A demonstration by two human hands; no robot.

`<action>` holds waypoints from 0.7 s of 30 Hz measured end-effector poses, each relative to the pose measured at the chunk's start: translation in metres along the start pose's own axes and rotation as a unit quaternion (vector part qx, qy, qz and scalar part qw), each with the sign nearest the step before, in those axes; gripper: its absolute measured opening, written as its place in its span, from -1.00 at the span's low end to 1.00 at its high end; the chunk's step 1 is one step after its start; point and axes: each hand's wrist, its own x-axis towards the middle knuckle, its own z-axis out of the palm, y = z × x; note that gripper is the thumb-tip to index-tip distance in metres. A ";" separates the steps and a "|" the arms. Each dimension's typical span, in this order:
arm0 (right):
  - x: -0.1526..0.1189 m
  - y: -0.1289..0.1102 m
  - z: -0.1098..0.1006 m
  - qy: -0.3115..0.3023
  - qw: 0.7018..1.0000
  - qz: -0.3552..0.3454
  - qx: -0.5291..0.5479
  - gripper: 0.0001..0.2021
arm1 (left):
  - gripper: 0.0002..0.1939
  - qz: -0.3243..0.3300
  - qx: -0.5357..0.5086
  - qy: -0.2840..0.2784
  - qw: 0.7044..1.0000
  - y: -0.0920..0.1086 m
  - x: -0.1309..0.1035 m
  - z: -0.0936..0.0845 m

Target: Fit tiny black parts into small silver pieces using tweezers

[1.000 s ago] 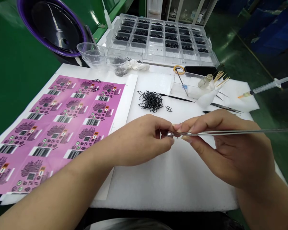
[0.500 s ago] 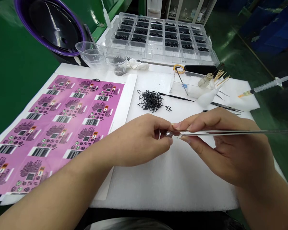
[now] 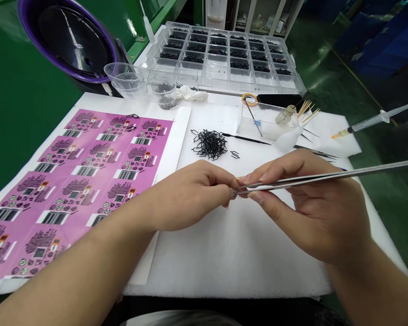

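Note:
Long metal tweezers point(image 3: 313, 179) lie across my right hand point(image 3: 316, 208), pinched between its thumb and fingers, their tips pointing left. My left hand point(image 3: 190, 194) is closed in a pinch at those tips. A small shiny piece point(image 3: 235, 193) shows between its thumb and forefinger; what it is I cannot make out. Both hands meet over the white foam board point(image 3: 238, 253). Beyond them lies a pile of small black bent wire pieces point(image 3: 210, 144), with a few separate wire pieces point(image 3: 235, 155) to its right.
Pink printed sheets point(image 3: 88, 154) cover the left side. Behind stand clear plastic cups point(image 3: 127, 81), a compartment box point(image 3: 217, 68) of black pieces and a purple-rimmed black device point(image 3: 75, 40). A glass bottle point(image 3: 285, 115), orange tape roll point(image 3: 250, 99) and syringe point(image 3: 363, 122) lie at right.
The tweezers' rear end has swung up, and their tips now reach into my left fingers. Both hands sit slightly further left in view; the whole scene has shifted a little left too.

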 end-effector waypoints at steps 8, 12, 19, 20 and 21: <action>0.010 0.013 -0.006 0.047 0.990 0.044 -0.122 -0.88 | -0.68 0.018 -0.029 0.056 0.998 -0.011 -0.004 -0.013; 0.011 0.024 -0.001 -0.035 0.985 0.058 -0.158 -0.89 | -0.71 0.014 -0.075 0.095 0.993 -0.016 -0.005 -0.016; 0.013 0.030 0.002 -0.107 0.977 0.095 -0.161 -0.88 | -0.70 0.016 -0.045 0.094 0.994 -0.013 -0.005 -0.014; 0.013 0.030 0.002 -0.109 0.976 0.094 -0.162 -0.88 | -0.70 0.014 -0.034 0.096 0.995 -0.012 -0.005 -0.014; 0.013 0.030 0.002 -0.111 0.975 0.094 -0.166 -0.88 | -0.70 0.012 -0.023 0.098 0.995 -0.010 -0.005 -0.014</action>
